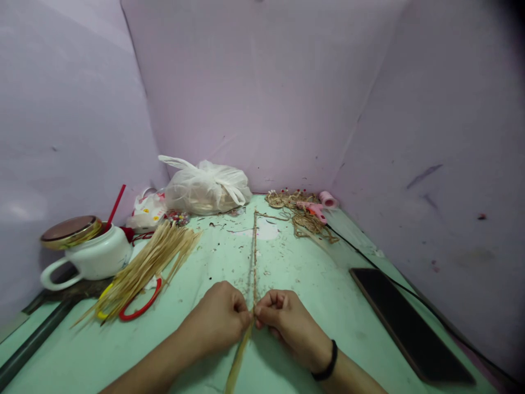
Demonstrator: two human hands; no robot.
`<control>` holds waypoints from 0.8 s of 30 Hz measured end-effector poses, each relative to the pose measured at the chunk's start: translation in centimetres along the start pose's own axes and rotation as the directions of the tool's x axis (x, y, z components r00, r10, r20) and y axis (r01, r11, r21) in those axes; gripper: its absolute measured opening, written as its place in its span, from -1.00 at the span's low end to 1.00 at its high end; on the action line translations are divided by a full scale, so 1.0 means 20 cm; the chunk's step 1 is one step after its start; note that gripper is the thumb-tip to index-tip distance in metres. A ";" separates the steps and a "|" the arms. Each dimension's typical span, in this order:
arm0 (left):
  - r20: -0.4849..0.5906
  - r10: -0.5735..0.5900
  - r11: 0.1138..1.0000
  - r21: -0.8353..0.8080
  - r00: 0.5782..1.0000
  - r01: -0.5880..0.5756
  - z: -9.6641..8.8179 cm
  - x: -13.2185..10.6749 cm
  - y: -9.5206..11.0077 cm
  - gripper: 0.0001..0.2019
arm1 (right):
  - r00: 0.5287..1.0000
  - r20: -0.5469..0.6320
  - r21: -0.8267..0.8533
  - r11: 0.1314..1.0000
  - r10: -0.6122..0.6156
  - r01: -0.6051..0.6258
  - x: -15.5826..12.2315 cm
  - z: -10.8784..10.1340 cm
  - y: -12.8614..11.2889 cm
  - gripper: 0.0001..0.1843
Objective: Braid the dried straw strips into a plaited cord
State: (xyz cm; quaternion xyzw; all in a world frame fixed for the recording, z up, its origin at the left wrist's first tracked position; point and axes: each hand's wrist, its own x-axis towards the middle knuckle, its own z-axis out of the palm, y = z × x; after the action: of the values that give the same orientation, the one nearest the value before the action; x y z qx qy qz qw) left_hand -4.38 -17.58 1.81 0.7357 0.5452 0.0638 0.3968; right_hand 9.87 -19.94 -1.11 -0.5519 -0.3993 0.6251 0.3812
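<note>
My left hand point(221, 317) and my right hand point(289, 323) meet low in the middle of the view, both closed in a pinch with fingertips nearly touching. A thin brown twisted fibre cord point(255, 251) runs from the fingers straight away across the table. Toward me a flat, pale yellow-green straw strip point(238, 361) hangs from the left fingertips. My right fingertips grip the cord where it meets the strip; the exact join is hidden by the fingers. A dark band point(328, 362) circles my right wrist.
A straw bundle point(151, 262) lies over red-and-yellow-handled scissors point(141, 306) at left, near a white cup point(102, 254). A white plastic bag point(205, 189) sits at the back. Right are tangled cord point(309, 223), a pink glue gun point(314, 209), a thread spool point(328, 200) and a dark phone point(406, 323).
</note>
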 end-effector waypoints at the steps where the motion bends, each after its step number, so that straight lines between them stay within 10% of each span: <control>1: -0.029 0.027 0.998 0.058 0.999 -0.025 0.01 -0.02 0.01 -0.78 | 1.000 0.002 0.020 1.000 -0.003 0.003 0.00 0.00 0.00 -0.92; 10: -0.102 0.155 0.934 0.339 0.983 -0.112 0.15 -0.13 0.05 -0.81 | 1.000 -0.025 0.098 0.995 0.001 0.001 -0.01 0.02 0.01 -0.80; 16: -0.172 -0.019 0.985 -0.171 0.985 -0.011 0.00 -0.05 0.05 -0.73 | 0.994 0.104 0.160 0.987 0.014 -0.031 -0.01 0.00 0.00 -0.78; 20: 0.216 -0.103 0.827 -0.524 0.971 0.204 0.00 0.01 0.04 -0.77 | 0.988 0.151 0.186 0.982 -0.006 -0.022 0.00 -0.02 0.00 -0.76; 24: 0.205 -0.132 0.778 -0.585 0.970 0.229 0.06 0.04 0.02 -0.84 | 0.992 0.120 0.038 0.999 -0.032 0.028 0.00 -0.02 0.00 -0.82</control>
State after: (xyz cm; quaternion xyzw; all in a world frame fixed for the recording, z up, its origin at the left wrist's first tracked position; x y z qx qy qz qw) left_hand -3.21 -17.60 0.96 0.5172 0.5322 0.1397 0.6556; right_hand 10.27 -19.82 -1.08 -0.5001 -0.4185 0.6585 0.3756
